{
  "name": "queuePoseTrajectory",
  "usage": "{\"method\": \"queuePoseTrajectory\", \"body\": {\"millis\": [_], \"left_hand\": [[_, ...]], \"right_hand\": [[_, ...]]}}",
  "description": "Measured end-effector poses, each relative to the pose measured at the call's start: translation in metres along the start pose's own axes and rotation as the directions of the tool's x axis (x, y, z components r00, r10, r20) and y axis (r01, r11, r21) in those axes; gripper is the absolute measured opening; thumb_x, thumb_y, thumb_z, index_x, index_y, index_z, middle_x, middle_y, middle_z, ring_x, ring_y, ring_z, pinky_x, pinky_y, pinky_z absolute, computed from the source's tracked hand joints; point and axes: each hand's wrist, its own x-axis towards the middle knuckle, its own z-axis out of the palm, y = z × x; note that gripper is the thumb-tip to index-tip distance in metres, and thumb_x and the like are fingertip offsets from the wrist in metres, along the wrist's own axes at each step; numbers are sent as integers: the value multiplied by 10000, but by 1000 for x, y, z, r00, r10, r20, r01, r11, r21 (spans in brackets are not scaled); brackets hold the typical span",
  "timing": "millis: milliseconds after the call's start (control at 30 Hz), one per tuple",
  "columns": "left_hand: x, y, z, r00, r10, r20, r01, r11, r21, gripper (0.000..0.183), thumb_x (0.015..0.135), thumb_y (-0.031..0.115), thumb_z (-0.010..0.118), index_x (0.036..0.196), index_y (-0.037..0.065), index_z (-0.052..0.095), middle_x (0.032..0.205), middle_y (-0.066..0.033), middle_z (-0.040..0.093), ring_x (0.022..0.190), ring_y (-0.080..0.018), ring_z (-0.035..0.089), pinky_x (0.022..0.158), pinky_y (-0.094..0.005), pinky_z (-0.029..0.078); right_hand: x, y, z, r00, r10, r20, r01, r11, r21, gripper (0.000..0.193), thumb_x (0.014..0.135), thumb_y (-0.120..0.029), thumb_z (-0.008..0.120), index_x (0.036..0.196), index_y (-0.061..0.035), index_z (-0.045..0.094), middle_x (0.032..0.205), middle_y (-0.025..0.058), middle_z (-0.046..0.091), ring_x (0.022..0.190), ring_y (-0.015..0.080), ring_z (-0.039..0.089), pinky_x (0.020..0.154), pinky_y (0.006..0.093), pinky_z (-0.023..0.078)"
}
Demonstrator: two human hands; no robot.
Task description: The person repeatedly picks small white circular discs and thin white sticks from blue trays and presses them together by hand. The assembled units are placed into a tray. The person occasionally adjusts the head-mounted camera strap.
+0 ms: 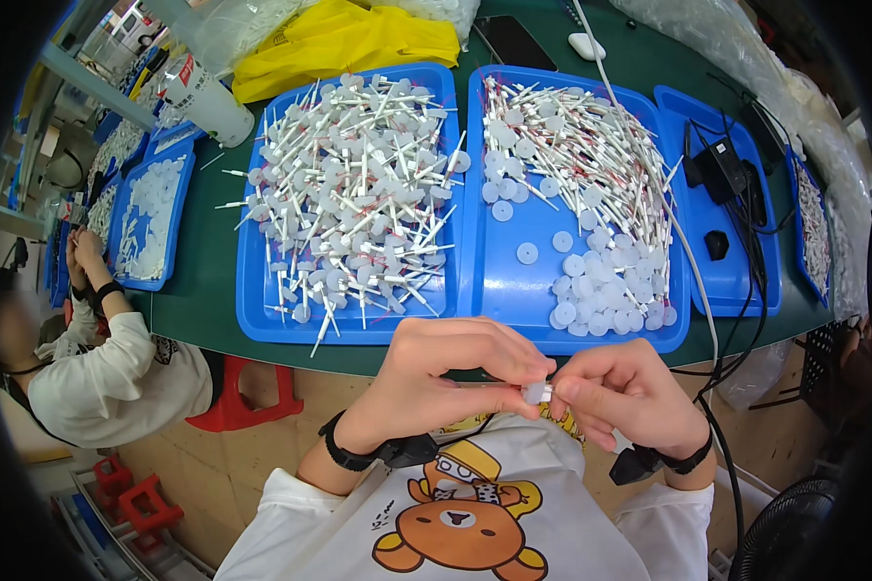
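The trays [499,289] are blue, the worktop [196,308] dark green. The discs [527,253] are cloudy white, the sticks [591,145] white, the bag [344,48] bright yellow, the wristbands [335,443] black. A brown-and-yellow cartoon bear [421,533] patterns the white shirt [591,528].

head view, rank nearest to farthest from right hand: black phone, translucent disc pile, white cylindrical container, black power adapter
1. Translucent disc pile: ahead of the right hand, in a blue tray
2. Black power adapter: ahead, to the right
3. Black phone: far ahead, slightly left
4. White cylindrical container: far left
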Motion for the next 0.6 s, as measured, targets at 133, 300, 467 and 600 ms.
{"method": "queuePoseTrajectory", "body": {"millis": [133,300,467,600], "left_hand": [[-4,4,-3,998,-66,6,66,997,25,275,630,-32,857,870,-17,724,907,-157,730,910,-308,717,774,-371,573],[-12,10,-22,981,-13,-196,99,894,437,275,698,35,842,941,19,715,963,-92,733,956,-238,696,828,-314,538],[-27,22,-42,855,214,-472,420,247,873,389,706,52,804,1074,85,684,1198,-105,640,1153,-288,573,1013,-428,388],[-14,22,-21,920,158,-358,340,132,931,399,740,90,774,1124,103,667,1208,-89,610,1206,-288,522,1051,-487,317]], "right_hand": [[6,5,0,1000,-5,27,6,1000,-23,231,1025,-161,515,972,17,653,635,30,581,503,77,523,491,225,379],[23,20,14,815,-516,-265,266,739,-619,162,972,-109,562,1054,20,617,810,115,629,721,239,609,688,333,467],[30,8,-6,490,-792,-364,-3,416,-909,179,876,-94,664,1013,13,623,832,126,621,818,301,605,773,393,459],[35,-7,-27,528,-784,-326,-116,314,-942,150,858,-111,674,952,-2,632,796,137,638,787,318,617,725,402,463]]}}
